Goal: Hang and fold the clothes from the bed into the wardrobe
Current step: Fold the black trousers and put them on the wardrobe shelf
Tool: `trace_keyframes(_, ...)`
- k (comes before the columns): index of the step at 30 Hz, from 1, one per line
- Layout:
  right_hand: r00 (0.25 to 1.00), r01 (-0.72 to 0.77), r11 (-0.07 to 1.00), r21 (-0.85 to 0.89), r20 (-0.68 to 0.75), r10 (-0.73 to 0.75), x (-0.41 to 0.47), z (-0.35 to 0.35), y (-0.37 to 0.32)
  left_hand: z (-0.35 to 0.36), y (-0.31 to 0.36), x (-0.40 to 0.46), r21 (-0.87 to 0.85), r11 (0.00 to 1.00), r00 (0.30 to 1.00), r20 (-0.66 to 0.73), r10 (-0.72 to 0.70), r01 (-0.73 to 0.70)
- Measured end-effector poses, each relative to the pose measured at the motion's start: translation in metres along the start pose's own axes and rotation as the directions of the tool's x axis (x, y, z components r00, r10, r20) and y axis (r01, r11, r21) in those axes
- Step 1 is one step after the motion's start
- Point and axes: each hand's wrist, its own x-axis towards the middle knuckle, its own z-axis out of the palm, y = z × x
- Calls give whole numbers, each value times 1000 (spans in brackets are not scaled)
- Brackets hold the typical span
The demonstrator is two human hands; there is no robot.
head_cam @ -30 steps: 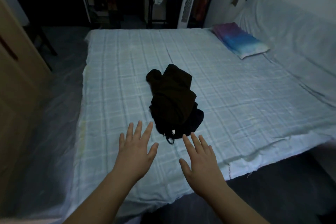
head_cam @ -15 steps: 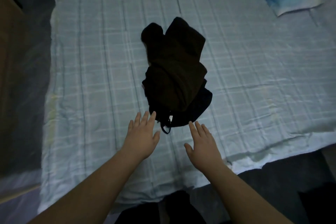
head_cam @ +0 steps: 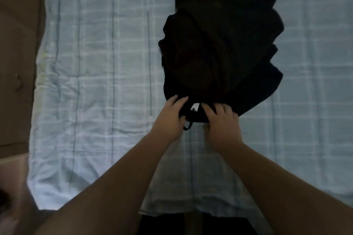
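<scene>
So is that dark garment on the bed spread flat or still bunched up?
Bunched up. The dark garment lies in overlapping, lumpy folds on the bed sheet, while the left hand and right hand grip its near edge.

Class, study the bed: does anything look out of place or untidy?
Yes. The dark garment lies crumpled on the checked sheet, unfolded; left hand and right hand grip its near edge.

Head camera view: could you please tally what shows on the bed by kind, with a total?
Dark clothes heap: 1
White label on the heap: 1
Hands, left and right, both gripping the heap's near edge: 2
Checked sheet: 1
Total: 5
</scene>
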Motion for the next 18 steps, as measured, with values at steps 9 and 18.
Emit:
trace_keyframes(9, 997, -37, 992, 121, 68, 29, -8, -18, -4, 1, 14, 1, 244, 967, 993, 101, 54, -77)
trace_keyframes(18, 986, 62, 717, 694, -153, 64, -74, -145, -38, -70, 72, -64, -282, 956, 991, 77, 112, -86)
